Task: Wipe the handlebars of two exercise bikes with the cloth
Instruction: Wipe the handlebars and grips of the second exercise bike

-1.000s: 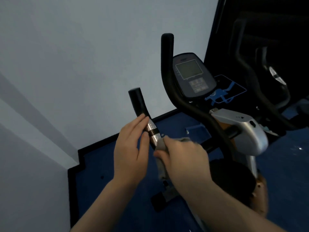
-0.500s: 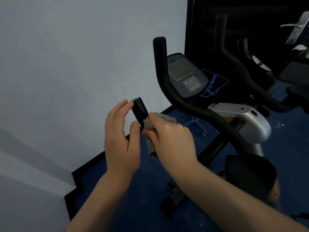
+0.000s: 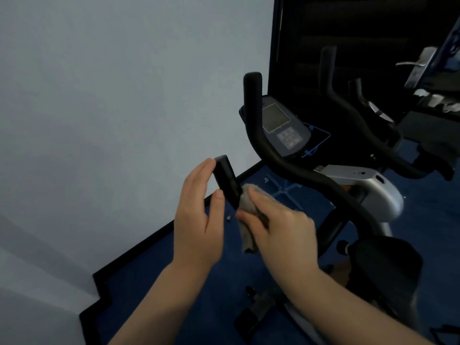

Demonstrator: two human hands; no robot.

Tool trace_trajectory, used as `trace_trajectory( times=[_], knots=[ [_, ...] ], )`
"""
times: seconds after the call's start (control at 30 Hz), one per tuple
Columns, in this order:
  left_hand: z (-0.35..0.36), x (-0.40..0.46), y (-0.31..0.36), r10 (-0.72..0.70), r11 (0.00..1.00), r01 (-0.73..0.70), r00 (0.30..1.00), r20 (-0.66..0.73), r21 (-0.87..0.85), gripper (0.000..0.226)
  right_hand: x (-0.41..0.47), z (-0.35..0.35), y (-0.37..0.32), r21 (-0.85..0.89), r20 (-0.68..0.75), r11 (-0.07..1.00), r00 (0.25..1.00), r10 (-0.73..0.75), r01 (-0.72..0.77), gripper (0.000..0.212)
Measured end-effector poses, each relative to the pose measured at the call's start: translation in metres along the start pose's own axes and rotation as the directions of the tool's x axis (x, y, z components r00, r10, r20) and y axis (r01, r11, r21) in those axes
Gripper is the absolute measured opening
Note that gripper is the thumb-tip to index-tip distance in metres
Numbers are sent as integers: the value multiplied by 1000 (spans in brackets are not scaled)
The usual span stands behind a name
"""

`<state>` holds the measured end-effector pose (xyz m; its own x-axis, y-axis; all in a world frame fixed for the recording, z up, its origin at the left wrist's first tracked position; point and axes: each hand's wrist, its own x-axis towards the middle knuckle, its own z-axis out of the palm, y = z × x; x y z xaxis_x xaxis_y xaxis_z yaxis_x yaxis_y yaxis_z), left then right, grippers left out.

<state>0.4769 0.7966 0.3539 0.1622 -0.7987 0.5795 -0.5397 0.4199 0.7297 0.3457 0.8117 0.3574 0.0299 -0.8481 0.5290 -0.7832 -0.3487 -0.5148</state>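
- While standing over the nearer exercise bike [image 3: 373, 195], looking down at a short black handlebar end [image 3: 225, 180] rising in front of a pale wall [image 3: 124, 108].
- Bracing that handlebar end with the left hand [image 3: 199, 225], fingers held straight and close together against its outer side, thumb touching its near face.
- Pinching a grey cloth [image 3: 249, 220] with the right hand [image 3: 281, 230], bunching it against the lower part of the same bar.
- Leaving the taller curved handlebar [image 3: 273, 155] untouched, just right of the hands, in front of the console [image 3: 281, 128].
- Showing a second bike [image 3: 373, 125] further right, dark, over blue flooring [image 3: 199, 295].
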Motion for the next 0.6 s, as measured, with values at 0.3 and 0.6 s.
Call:
trace_trajectory(
  times=[0.3, 0.6],
  knots=[
    [-13, 8, 12, -110, 991, 106, 993, -50, -77, 30, 77, 22, -16, 580, 160, 809, 987, 5, -98, 29],
    [-7, -2, 19, -224, 967, 216, 974, -47, -133, 31, 118, -7, -10, 397, 480, 908, 813, -330, 134, 28]
  ],
)
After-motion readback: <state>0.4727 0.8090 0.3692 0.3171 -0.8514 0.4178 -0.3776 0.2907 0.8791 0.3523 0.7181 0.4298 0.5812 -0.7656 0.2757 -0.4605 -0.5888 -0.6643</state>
